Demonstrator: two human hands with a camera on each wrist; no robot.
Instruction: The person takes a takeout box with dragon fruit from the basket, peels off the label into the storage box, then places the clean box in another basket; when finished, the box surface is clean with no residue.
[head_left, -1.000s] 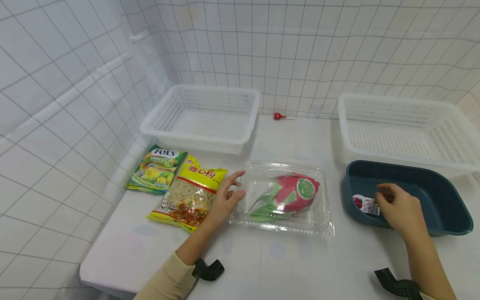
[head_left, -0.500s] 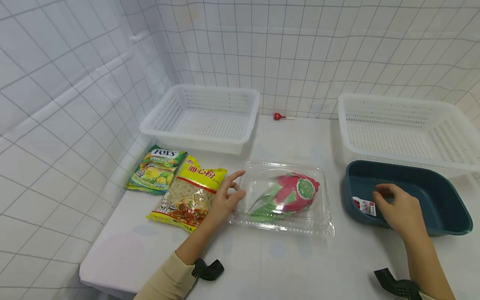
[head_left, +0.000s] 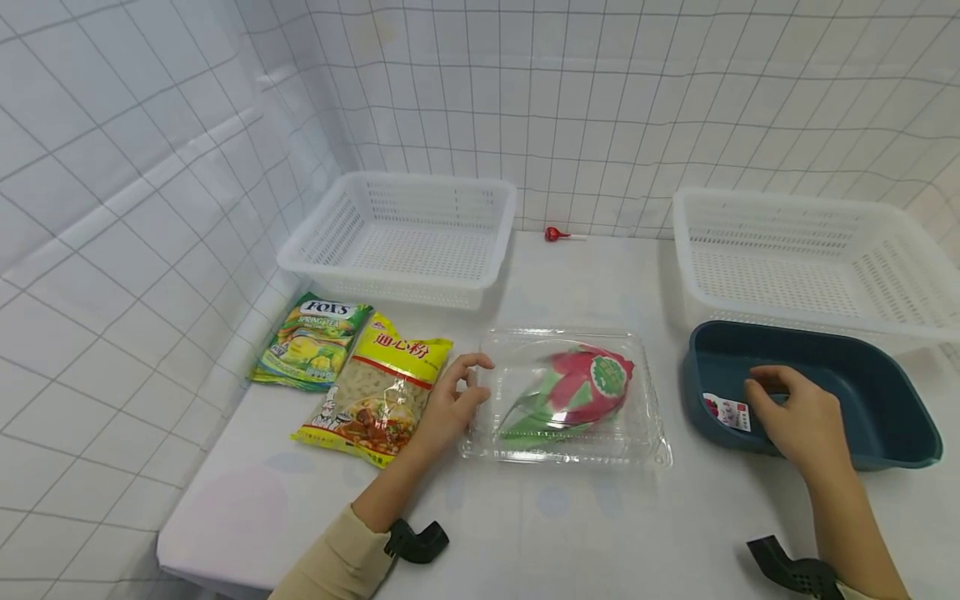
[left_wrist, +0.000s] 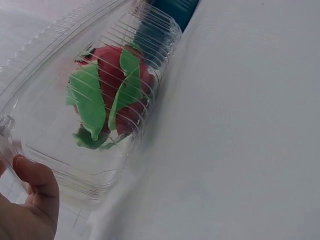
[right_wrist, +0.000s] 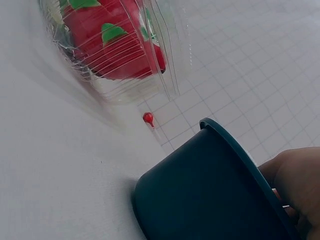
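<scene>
A clear plastic clamshell box with a pink and green dragon fruit inside lies mid-table. My left hand grips the box's left edge, the thumb bent against its rim in the left wrist view. On the right, my right hand reaches over the near wall into a dark teal basin, fingers bent. Beside its fingertips lies a small white and purple-red packet, against the basin's left wall. The basin hides most of those fingers in the right wrist view; I cannot tell whether they hold the packet.
Left of the box lie a yellow bag of macaroni and a green FOX'S candy bag. Two white perforated baskets stand behind, a left basket and a right basket. A red lollipop lies between them near the back wall.
The small packet has shifted slightly left and turned a little, away from my right fingertips. The clear box's left side has moved slightly at my left hand. Both hands stay nearly in place.
</scene>
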